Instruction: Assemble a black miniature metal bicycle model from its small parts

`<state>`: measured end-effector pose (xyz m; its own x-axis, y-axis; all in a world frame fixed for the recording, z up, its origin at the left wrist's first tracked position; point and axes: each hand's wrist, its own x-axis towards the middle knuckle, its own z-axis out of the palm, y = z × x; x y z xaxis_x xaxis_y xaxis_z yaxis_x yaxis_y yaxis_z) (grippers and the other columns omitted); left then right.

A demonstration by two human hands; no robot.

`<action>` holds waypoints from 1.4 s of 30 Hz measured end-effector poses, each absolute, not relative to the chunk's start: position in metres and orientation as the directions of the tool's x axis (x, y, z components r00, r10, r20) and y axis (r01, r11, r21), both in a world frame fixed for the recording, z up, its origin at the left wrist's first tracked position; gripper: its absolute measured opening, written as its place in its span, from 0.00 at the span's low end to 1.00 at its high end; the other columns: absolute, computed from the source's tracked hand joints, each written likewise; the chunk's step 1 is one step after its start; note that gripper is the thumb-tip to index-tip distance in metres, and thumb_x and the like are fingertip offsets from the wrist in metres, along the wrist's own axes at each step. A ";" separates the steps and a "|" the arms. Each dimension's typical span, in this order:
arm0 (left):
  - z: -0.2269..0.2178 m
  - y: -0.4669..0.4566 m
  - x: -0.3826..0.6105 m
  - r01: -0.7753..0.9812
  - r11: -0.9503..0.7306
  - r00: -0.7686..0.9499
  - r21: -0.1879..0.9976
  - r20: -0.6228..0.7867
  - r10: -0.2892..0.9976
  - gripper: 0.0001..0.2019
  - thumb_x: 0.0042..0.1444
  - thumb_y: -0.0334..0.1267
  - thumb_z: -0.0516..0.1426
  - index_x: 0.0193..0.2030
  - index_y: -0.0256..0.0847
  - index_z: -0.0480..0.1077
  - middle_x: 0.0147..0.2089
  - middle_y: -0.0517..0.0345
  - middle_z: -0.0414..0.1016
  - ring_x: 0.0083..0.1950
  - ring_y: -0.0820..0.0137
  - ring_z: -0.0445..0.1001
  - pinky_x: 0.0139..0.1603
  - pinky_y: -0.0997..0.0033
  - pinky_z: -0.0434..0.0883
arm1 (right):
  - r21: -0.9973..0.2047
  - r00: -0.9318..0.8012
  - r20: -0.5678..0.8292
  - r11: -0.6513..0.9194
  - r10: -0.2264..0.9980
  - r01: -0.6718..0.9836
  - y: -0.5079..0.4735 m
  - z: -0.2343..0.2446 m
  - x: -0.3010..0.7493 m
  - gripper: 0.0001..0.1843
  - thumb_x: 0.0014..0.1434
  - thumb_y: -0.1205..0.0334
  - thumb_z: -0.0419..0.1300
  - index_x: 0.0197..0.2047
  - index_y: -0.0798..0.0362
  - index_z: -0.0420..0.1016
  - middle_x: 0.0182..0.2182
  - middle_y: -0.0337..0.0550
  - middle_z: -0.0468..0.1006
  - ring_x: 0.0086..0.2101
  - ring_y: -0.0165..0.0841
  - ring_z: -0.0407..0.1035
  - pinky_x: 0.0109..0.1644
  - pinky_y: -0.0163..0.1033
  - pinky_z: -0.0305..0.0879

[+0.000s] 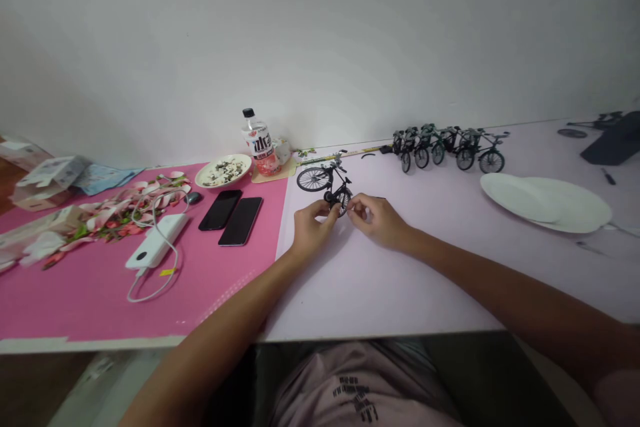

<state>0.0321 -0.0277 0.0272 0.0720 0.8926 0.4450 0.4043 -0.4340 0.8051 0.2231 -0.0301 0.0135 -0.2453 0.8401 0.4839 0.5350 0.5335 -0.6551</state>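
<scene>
A row of finished bikes [447,147] stands far right, while at the middle of the table [400,287] we hold one more bike [331,190], front wheel on, left hand [310,223] and right hand [377,217] both pinching its rear wheel, which is perhaps not yet fixed.

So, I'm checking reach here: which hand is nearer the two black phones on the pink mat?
Left. The left hand is just right of the phones, holding the model bicycle; the right hand is farther right, on the bicycle's other side.
</scene>
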 end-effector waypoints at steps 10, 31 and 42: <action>0.026 -0.027 0.032 0.387 -0.459 0.085 0.800 0.465 0.881 0.14 0.60 0.45 0.63 0.27 0.40 0.75 0.29 0.57 0.81 0.34 0.67 0.81 0.37 0.73 0.75 | -0.657 -0.329 0.429 0.540 0.841 0.526 -0.031 0.009 0.221 0.03 0.63 0.61 0.60 0.40 0.50 0.73 0.30 0.38 0.75 0.30 0.32 0.68 0.37 0.37 0.64; 0.025 -0.025 0.031 0.402 -0.460 0.115 0.792 0.455 0.883 0.15 0.60 0.46 0.62 0.26 0.40 0.72 0.28 0.59 0.78 0.34 0.67 0.80 0.38 0.73 0.74 | -0.668 -0.305 0.412 0.512 0.859 0.540 -0.030 0.008 0.222 0.04 0.65 0.59 0.59 0.39 0.50 0.72 0.23 0.33 0.67 0.25 0.30 0.61 0.32 0.36 0.58; 0.019 -0.021 0.029 0.435 -0.490 0.159 0.756 0.471 0.868 0.14 0.60 0.45 0.62 0.28 0.40 0.75 0.28 0.59 0.80 0.34 0.67 0.80 0.34 0.74 0.72 | -0.631 -0.210 0.439 0.466 0.874 0.621 -0.031 0.012 0.220 0.04 0.63 0.59 0.61 0.38 0.49 0.73 0.23 0.34 0.71 0.25 0.31 0.64 0.33 0.37 0.60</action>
<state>0.0287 -0.0215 0.0190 0.1585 0.8678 0.4710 0.4351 -0.4896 0.7556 0.2202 -0.0305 0.0119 -0.2096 0.8738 0.4388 0.6210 0.4657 -0.6305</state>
